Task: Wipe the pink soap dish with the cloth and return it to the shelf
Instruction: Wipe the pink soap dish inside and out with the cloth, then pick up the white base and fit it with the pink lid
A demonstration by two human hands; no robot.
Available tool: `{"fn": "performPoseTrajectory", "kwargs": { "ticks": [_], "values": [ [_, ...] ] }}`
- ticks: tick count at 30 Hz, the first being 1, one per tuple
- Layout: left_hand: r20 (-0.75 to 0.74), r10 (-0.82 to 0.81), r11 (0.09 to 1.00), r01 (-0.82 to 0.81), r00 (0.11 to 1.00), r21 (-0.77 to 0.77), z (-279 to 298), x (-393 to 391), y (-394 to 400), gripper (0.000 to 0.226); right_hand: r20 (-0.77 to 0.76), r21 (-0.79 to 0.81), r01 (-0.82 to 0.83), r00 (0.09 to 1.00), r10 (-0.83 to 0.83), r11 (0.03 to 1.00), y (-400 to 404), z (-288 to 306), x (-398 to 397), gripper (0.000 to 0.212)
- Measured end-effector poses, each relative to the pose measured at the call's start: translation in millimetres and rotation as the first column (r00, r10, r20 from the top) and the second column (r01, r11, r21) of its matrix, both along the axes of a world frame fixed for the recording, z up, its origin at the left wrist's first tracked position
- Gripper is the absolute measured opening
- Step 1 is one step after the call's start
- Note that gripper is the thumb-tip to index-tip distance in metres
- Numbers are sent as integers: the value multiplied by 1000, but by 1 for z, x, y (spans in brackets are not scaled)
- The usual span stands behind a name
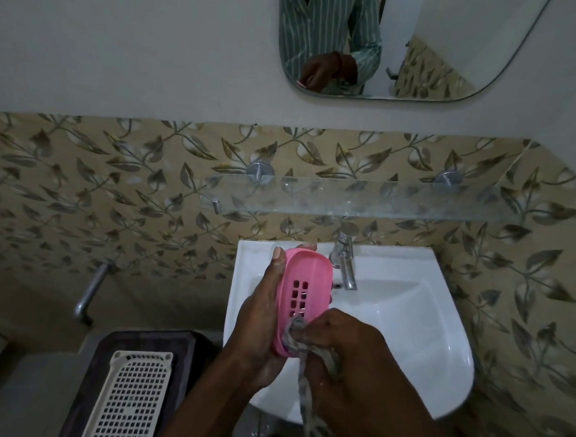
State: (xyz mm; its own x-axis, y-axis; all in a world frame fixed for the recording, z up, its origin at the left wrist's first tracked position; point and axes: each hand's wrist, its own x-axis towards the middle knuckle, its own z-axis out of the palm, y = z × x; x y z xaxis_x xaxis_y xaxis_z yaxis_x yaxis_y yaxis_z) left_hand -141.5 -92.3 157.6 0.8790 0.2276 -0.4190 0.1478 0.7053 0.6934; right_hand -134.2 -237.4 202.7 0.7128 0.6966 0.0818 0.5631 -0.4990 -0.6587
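Left hand [259, 319] grips the pink soap dish [301, 295] by its long edges, tilted up, slotted base facing camera; nothing in it but the cloth. Right hand [337, 346] pinches the cloth [309, 384], its bunched end pressed into the dish end nearest that hand. Both held over the white sink [407, 322]. Glass shelf [380, 199] beyond the hands. Cream perforated basket [133, 396] left of left forearm.

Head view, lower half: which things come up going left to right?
Wall tap → perforated cream tray → left hand → pink soap dish → basin faucet → sink right rim.
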Motion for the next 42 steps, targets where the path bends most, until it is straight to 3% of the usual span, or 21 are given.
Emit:
{"fn": "performPoseTrajectory", "kwargs": {
  "ticks": [3, 6, 11, 15, 19, 22, 24, 29, 33, 39, 42],
  "values": [
    [-34, -4, 999, 3, 999, -42, -4, -2, -1, 61, -59, 144, 31, 998, -23, 989, 4, 2, 3, 22],
    [-14, -16, 999, 17, 1000, 52, -6, -2, -8, 56, -29, 165, 83, 996, -79, 983, 11, -1, 8, 25],
    [-58, -86, 969, 97, 995, 227, -18, -15, -12, 57, 96, 14, 180, 979, -180, 984, 14, -19, 18, 31],
    [-156, -65, 966, 102, 986, 238, -28, -22, 4, 65, -116, -65, 120, 985, -127, 991, 10, -35, 25, 6],
    [-217, 16, 995, 5, 976, 97, -53, -34, 35, 51, -186, -3, 299, 937, -294, 954, 8, -56, 54, 6],
    [-200, 68, 998, -65, 977, 22, -68, -42, 49, 39, -437, -72, 390, 815, -381, 918, 27, -90, 89, 12],
    [-166, 101, 995, -97, 981, 31, -72, -42, 54, 35, -519, -166, 446, 719, -462, 879, 45, -122, 115, 13],
    [-179, 201, 930, -130, 963, 343, -82, -37, 70, 38, -499, -238, 489, 680, -538, 839, 90, -181, 180, 52],
    [-217, 217, 892, -103, 952, 439, -85, -34, 75, 38, -480, -330, 511, 633, -607, 794, 117, -206, 218, 69],
    [-280, 261, 879, -108, 924, 465, -82, -29, 78, 41, -439, -401, 462, 661, -609, 791, 131, -221, 235, 22],
    [-342, 303, 867, -109, 889, 485, -88, -28, 78, 37, -446, -328, 480, 681, -582, 813, 122, -212, 226, 22]
  ]
}}
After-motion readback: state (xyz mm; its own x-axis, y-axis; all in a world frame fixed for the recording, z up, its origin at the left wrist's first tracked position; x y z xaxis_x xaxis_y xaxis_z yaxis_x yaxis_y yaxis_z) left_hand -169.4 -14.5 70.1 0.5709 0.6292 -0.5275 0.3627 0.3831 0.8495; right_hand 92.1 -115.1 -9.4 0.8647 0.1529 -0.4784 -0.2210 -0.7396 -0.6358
